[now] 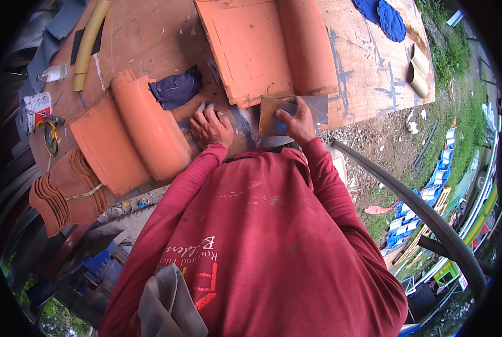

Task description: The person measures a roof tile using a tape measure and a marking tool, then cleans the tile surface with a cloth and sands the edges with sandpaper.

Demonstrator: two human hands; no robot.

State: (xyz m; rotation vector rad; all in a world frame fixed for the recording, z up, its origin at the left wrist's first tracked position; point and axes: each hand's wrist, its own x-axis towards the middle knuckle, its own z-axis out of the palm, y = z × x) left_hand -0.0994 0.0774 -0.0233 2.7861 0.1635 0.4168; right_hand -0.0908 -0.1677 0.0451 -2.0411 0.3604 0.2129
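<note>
My right hand (301, 122) pinches a thin, flat rectangular sheet (270, 116), brownish on the left and grey on the right, thumb on top. It is held at the table's near edge, just below a large orange roof tile (251, 48). What the sheet is made of, I cannot tell. My left hand (213, 126) lies on the plywood table top (144, 39) with its fingers apart, holding nothing. A second orange roof tile (152, 132) sits left of that hand, and a crumpled dark cloth (177, 90) lies just beyond it.
Stacked curved tiles (71, 194), a yellow tape measure (51, 138), a white tub (37, 105) and a clear bottle (53, 73) stand at left. Yellowish curved pieces (89, 48) and a blue cloth (381, 18) lie farther off. A dark pole (414, 202) slants at right.
</note>
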